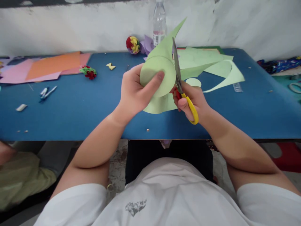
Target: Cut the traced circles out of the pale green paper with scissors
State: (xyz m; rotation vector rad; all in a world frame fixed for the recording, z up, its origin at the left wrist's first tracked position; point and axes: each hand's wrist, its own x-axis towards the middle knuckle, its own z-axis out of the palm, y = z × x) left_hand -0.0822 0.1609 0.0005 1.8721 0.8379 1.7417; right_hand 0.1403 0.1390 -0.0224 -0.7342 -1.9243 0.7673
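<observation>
While I watch through the head view, the disc [168, 81] of pale green paper is up above the tabletop [94, 113], facing me. The left hand [135, 89] pinches its left side, thumb flat on the front, fingers behind. The right hand [191, 95] is nearer its right edge, curled around the handles of the scissors [179, 86]; their long axis points away from the body, blades alongside that edge and looking nearly together. Whether they grip paper there, I can't tell.

Above the disc rises a smooth, pointed green strip [166, 47]; I can't see whether the two are joined. More green paper [158, 105] curves out below it. Right of the disc I see a small rounded piece [193, 82], flat matte sheets [207, 56] and a curled offcut [235, 73]. Beyond it stand a clear plastic bottle [160, 22] and a ruffled red-and-yellow ball [133, 45]. Left of it lie a crinkled flower [89, 72], pens [48, 93], a blocky white eraser [21, 107] and orange paper [55, 66].
</observation>
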